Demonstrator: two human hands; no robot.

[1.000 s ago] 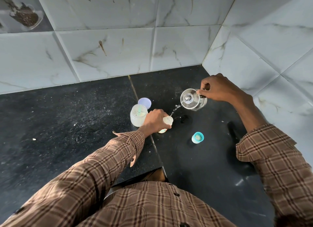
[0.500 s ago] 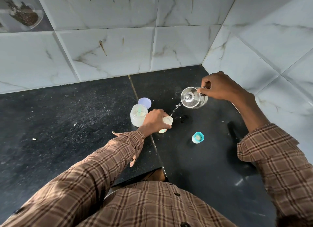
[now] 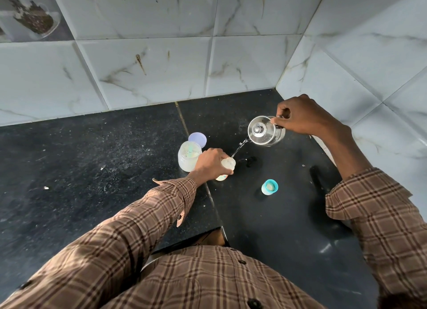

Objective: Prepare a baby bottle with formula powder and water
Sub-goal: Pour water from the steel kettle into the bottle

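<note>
My left hand [image 3: 210, 164] grips a small pale baby bottle [image 3: 228, 164] that stands upright on the black counter [image 3: 92, 170]. My right hand [image 3: 300, 117] holds a clear glass kettle [image 3: 264, 131] by its handle, tilted to the left. A thin stream of water [image 3: 239, 149] runs from its spout into the bottle's open mouth. Just left of my left hand stands an open formula jar [image 3: 188, 158] with a green scoop inside. Its lilac lid [image 3: 197, 139] lies behind it. The bottle's teal cap with nipple [image 3: 269, 187] sits on the counter to the right.
Marble-tiled walls [image 3: 150, 61] meet in a corner close behind and right of the kettle. A small dark wet patch [image 3: 250, 160] lies right of the bottle. White specks dot the left counter. A glass container with dark contents [image 3: 34, 20] sits in a niche at upper left.
The kettle has risen slightly and shifted a little away from the bottle while the water keeps flowing. My left hand and the bottle have stayed put.
</note>
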